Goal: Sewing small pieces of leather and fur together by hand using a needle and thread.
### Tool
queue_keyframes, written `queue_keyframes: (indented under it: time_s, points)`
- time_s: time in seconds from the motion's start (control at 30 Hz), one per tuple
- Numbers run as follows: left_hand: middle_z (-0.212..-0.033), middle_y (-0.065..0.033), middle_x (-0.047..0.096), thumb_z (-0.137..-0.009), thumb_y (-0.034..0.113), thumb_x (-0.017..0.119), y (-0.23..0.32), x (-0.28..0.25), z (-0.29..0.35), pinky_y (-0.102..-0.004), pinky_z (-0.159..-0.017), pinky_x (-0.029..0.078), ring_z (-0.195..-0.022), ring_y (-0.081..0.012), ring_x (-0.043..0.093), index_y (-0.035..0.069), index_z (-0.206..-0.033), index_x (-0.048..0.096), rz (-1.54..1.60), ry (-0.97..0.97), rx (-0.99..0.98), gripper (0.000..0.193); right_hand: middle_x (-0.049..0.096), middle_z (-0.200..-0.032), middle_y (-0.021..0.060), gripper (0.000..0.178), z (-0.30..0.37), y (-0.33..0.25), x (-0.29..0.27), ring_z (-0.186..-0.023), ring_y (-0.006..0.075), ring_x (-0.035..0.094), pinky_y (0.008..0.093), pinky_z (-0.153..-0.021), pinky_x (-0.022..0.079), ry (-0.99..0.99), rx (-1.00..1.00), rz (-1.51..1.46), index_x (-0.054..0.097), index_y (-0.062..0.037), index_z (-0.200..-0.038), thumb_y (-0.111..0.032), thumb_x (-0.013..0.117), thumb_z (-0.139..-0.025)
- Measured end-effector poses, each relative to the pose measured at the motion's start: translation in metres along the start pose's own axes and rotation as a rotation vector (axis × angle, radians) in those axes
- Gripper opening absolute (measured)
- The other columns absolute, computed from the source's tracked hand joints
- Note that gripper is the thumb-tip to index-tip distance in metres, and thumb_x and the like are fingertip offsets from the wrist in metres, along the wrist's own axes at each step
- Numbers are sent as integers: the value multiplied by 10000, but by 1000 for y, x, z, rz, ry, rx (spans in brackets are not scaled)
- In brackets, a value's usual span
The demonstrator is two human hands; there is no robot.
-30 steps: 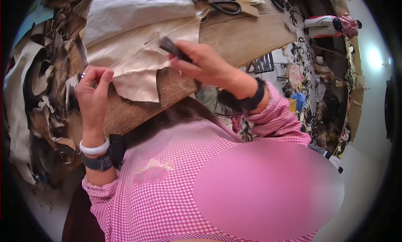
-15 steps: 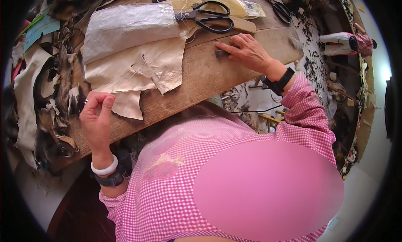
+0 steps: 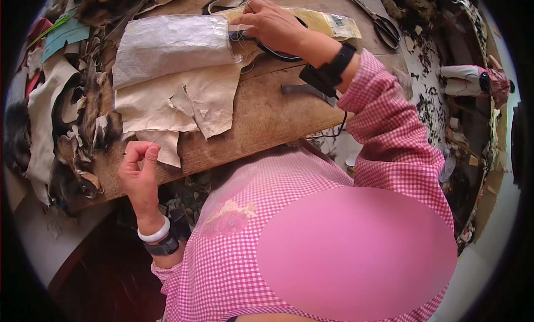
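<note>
My left hand is closed in a pinch just off the table's near edge, beside a small loose flap of the pale hide. What its fingertips hold, if anything, is too fine to make out. Over the black-handled scissors reaches my right hand, its fingers bent together by the loose threads at the end of a white plastic sheet. Whatever lies between those fingers is hidden. The sheet covers the upper part of the hide. A dark flat metal tool lies on the wood below my right wrist.
Fur and hide scraps heap along the table's left side. A yellow packet lies at the back, and a second pair of scissors sits at the far right. Dark scraps litter the pale floor beyond the wooden table.
My right hand has let go of the dark metal tool and moved up and left over the scissors. My left hand has shifted slightly down and right, still pinched.
</note>
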State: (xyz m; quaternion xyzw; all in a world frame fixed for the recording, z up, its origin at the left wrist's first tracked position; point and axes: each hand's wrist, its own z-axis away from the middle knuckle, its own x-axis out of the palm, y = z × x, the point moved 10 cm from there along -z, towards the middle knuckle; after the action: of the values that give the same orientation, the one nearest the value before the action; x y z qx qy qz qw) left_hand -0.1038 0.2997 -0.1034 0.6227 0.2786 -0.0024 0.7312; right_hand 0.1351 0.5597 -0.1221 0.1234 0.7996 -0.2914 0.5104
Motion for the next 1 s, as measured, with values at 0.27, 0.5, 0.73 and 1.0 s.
queue_keyframes:
  time_s: [0.27,0.5,0.73,1.0]
  points:
    - [-843,26,568,-938,99,713,-2,13,9,-214,-758,389,-799,-66,493,1,-856,647,19,27,-34,143,600,-996,86,104,-15,37,22,-978,282,621,378,-855,499,-114,102,-258,724,-90,-973,-137,720,-880]
    - [-833,39,556,-939,113,716,8,24,3,-209,-735,377,-779,-58,463,10,-868,656,21,31,-26,139,651,-912,87,57,-17,21,-7,-837,244,645,339,-769,512,19,113,-513,681,-46,-940,-95,687,-913]
    - [-826,46,546,-935,122,719,9,38,-16,-217,-720,367,-766,-64,422,4,-901,676,-55,14,26,130,704,-916,103,165,18,-6,-45,-846,256,683,361,-754,535,-71,134,-477,670,-39,-1024,-168,673,-922]
    - [-820,38,557,-930,118,721,18,62,-23,-224,-721,363,-764,-75,427,5,-897,682,-71,-49,85,125,624,-1017,56,157,-1,-36,-2,-955,221,671,366,-792,551,59,-161,384,664,-115,-979,-175,659,-835]
